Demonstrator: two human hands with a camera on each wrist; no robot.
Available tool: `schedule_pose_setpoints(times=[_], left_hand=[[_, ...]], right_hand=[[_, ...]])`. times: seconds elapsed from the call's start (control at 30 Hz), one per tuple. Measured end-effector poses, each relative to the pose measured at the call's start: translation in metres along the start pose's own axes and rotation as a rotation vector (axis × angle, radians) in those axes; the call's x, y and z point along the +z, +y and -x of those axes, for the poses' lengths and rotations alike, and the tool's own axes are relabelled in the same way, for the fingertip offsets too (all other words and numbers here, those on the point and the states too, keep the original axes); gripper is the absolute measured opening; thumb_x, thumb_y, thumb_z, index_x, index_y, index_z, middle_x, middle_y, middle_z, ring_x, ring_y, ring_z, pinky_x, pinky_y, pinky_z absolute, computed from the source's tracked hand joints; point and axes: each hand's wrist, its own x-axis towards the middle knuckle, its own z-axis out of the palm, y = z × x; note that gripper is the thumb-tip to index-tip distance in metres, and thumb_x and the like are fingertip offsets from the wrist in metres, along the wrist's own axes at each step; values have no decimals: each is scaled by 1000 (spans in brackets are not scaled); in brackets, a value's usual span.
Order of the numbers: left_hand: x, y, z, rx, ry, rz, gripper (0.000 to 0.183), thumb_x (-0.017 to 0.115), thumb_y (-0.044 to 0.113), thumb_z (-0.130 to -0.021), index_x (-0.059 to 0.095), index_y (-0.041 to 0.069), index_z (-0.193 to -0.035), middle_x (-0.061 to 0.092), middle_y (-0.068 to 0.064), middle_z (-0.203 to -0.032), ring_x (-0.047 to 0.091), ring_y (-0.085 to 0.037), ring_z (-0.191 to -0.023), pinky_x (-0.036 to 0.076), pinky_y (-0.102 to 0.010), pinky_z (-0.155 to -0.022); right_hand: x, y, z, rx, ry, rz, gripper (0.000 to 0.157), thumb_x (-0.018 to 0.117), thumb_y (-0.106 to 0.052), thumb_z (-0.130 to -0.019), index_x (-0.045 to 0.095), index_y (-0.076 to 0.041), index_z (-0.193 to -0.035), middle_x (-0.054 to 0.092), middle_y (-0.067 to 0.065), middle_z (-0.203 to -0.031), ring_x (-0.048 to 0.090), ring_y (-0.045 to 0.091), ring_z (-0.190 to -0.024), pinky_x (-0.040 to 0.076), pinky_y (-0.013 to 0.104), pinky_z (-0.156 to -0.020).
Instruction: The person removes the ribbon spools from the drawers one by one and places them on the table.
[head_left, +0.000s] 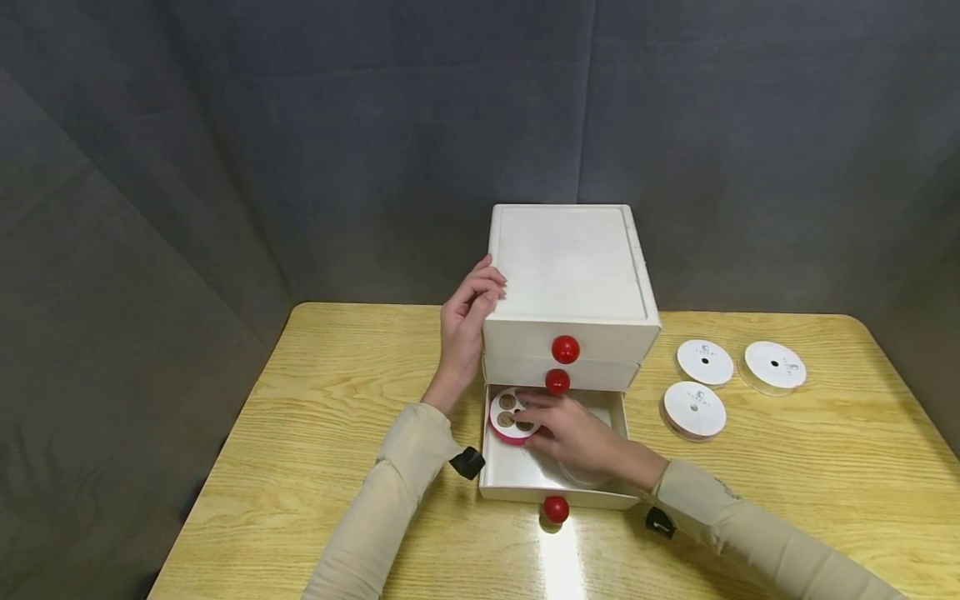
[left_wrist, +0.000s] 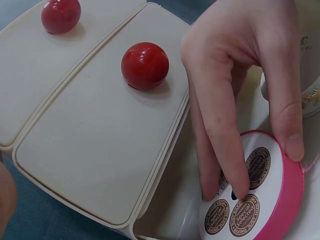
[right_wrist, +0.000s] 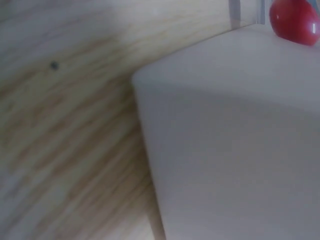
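Observation:
A white drawer cabinet (head_left: 566,262) with red knobs has its bottom drawer (head_left: 517,472) pulled out. Inside, at the drawer's left, my right hand (head_left: 573,433) grips a pink ribbon spool (head_left: 504,419). The left wrist view has its fingertips on the spool's white face (left_wrist: 270,205) and one digit against the pink rim. Another white spool (left_wrist: 309,75) with gold trim lies in the drawer, partly hidden by the right hand. My left hand (head_left: 467,321) rests on the cabinet's upper left edge, fingers slightly bent. The right wrist view catches only the drawer's outer corner (right_wrist: 220,140), not the hand.
Three white ribbon spools lie on the wooden table (head_left: 322,433) right of the cabinet: a near one (head_left: 693,409), a back one (head_left: 705,362) and one farther right (head_left: 775,365). Two upper drawers are closed. A dark cloth (head_left: 390,150) hangs behind the table.

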Motion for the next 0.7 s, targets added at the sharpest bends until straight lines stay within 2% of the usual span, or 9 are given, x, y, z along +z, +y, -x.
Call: schedule_pose_setpoints(times=[0.27,0.47,0.7], left_hand=[[-3,0,-1,-7,-1,-11,21,50,5,-96,57,-15,-91,66,7,-108,44,-28,-143,27,-39,-125],[-3,0,-2,-9,-9,-20,23,50,6,-97,57,-15,-91,65,8,-107,44,-29,-143,28,-39,-125],[-3,0,-1,-14,-3,-25,22,49,6,-96,57,-14,-91,65,7,-107,44,-29,-143,29,-39,-125]], right_hand=[[-5,-3,-1,-12,44,-9,21,78,-6,-88,79,0,-108,72,19,-123,70,33,-114,58,45,-98],[-8,-9,0,-6,57,-29,19,77,-6,-89,79,-1,-107,73,17,-120,72,31,-111,59,44,-96],[-10,-14,6,-7,118,-33,18,79,-5,-86,80,-3,-103,75,15,-115,74,30,-104,62,45,-90]])
